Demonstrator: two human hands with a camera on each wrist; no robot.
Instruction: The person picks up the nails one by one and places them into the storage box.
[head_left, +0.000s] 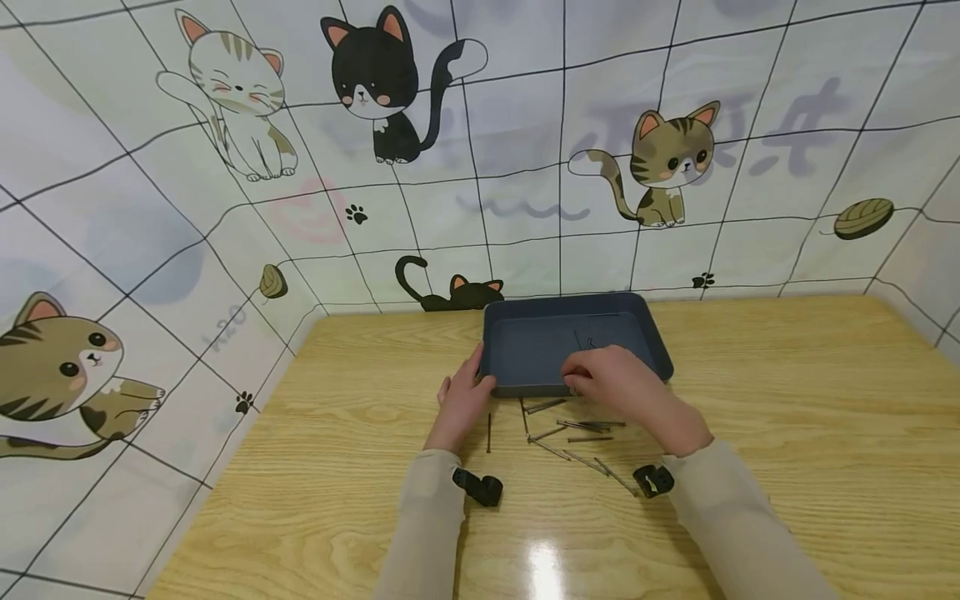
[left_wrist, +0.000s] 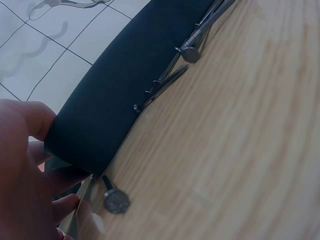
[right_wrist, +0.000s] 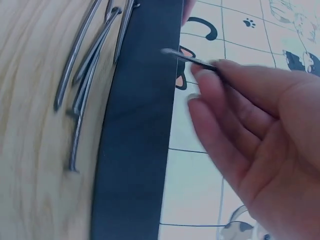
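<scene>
A dark blue rectangular tray (head_left: 525,354) stands on the table by the back wall. My left hand (head_left: 461,404) grips its front left corner, the thumb (left_wrist: 35,117) at the rim and the other fingers around the lower side. Above the tray's front wall, my right hand (head_left: 618,383) pinches a metal nail (right_wrist: 190,59) between thumb and forefinger. A few nails (head_left: 590,342) lie inside the tray. Several loose nails (head_left: 590,439) are scattered on the table in front of it, and a single nail (head_left: 489,433) lies near the left hand.
The wooden table (head_left: 787,400) reaches to walls covered with a cat-patterned sheet (head_left: 525,142) behind and at the sides. Black wrist cameras sit on both sleeves, the left camera (head_left: 480,487) and the right camera (head_left: 653,481), close above the table.
</scene>
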